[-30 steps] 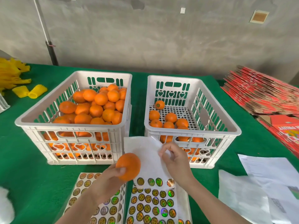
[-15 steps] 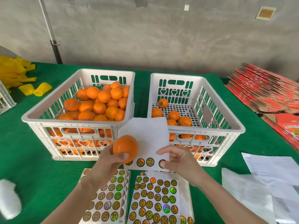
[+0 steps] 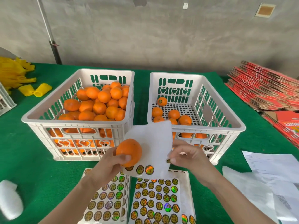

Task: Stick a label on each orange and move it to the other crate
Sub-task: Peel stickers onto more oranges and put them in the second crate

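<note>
Left hand (image 3: pixel 108 168) is gripping an orange (image 3: pixel 129 151) in front of the left crate (image 3: pixel 77 125); right hand (image 3: pixel 187 157), right of that crate, is pinching a label (image 3: pixel 168 161) at the lifted sheet (image 3: pixel 150 143) edge.

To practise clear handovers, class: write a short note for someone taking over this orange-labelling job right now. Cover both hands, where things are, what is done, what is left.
Left hand holds one orange, no label showing on it.
Right hand pinches what looks like a label at the lifted sheet's edge.
Left crate: heaped with fruit. Right crate: a few, one visibly labelled.
Done: those few moved.
Left: stick the label, put this orange in the right crate, then the rest.
</note>
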Tool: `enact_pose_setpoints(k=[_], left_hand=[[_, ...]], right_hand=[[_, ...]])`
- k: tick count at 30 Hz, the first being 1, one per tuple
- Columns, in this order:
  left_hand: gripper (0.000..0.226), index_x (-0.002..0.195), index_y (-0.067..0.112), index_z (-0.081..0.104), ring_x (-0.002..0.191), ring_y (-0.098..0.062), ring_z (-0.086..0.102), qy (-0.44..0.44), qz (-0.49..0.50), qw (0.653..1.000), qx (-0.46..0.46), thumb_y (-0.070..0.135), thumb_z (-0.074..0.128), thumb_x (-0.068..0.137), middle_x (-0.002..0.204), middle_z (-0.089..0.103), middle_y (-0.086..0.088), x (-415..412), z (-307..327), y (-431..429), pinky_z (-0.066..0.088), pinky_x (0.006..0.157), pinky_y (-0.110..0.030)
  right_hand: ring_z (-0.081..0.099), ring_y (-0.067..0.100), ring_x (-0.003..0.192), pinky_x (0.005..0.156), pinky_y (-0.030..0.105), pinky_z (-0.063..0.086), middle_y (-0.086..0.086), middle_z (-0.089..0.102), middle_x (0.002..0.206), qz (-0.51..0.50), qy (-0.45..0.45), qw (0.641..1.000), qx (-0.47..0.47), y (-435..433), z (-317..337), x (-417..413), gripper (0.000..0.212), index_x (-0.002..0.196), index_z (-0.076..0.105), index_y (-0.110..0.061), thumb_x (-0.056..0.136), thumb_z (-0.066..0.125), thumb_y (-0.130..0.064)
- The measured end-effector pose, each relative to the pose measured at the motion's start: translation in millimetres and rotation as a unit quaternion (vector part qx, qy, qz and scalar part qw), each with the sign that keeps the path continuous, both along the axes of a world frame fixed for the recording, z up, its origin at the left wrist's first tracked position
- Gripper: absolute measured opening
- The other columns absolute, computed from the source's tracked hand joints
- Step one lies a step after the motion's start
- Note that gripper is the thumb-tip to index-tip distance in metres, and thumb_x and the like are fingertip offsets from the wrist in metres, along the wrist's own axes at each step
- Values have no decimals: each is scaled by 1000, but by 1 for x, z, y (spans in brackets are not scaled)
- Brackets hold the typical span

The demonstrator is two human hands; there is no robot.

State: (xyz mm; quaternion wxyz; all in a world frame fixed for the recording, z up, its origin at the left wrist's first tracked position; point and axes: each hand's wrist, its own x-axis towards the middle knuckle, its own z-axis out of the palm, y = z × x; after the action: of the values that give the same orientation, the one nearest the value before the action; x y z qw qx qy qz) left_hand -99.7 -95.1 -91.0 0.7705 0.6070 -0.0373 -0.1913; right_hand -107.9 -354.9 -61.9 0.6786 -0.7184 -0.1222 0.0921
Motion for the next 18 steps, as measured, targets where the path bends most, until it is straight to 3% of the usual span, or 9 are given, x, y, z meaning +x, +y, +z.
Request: enact_pose_setpoints(k=[3,6,8,10,13,16,18], left_hand=[[100,116,-2,56,95,-28,67,28,-48,998,38,42,92,33,102,70,-15,-6,-6,4,54,76,-28],[107,124,3,54,104,-29,63,42,-58,991,117,43,88,31,110,67,-14,-10,-10,7,49,87,-34],[109,135,15,46,113,-30,56,34,-41,986,156,41,79,35,121,60,-12,-11,-8,7,41,101,-43],[107,135,26,43,116,-29,52,28,-22,986,160,41,76,35,126,54,-9,-12,-4,5,37,105,-46],[95,126,33,47,114,-25,53,-19,-11,979,202,41,80,37,125,53,-2,-10,5,-2,45,99,-44],[80,119,44,46,112,-16,51,-144,6,939,312,25,88,54,122,49,17,-9,15,-14,50,87,-27],[83,122,51,38,113,-10,48,-229,8,903,363,20,86,62,122,42,25,-9,23,-24,48,90,-21]], right_hand=[[59,-7,103,74,11,47,-14,66,114,-100,-9,993,62,-5,11,5,11,63,75,-25,60,73,-14],[56,-9,105,74,6,46,-13,62,115,-162,-66,982,74,-3,19,9,14,65,74,-26,65,73,-12],[61,-3,96,74,10,47,-11,66,101,-160,-87,981,65,2,22,9,26,64,74,-26,71,71,-1],[63,3,81,71,16,47,-10,69,83,-155,-78,984,34,11,23,7,33,66,74,-28,76,69,4],[62,7,88,72,21,47,-10,67,91,-138,-74,987,-32,32,22,1,39,87,69,-42,79,70,-4],[61,6,100,72,23,54,-13,54,116,-44,-46,995,-75,53,18,-3,68,120,40,-63,76,77,-28],[57,1,104,73,18,52,-17,53,119,-8,-51,993,-107,64,14,-4,89,127,17,-69,72,80,-37]])
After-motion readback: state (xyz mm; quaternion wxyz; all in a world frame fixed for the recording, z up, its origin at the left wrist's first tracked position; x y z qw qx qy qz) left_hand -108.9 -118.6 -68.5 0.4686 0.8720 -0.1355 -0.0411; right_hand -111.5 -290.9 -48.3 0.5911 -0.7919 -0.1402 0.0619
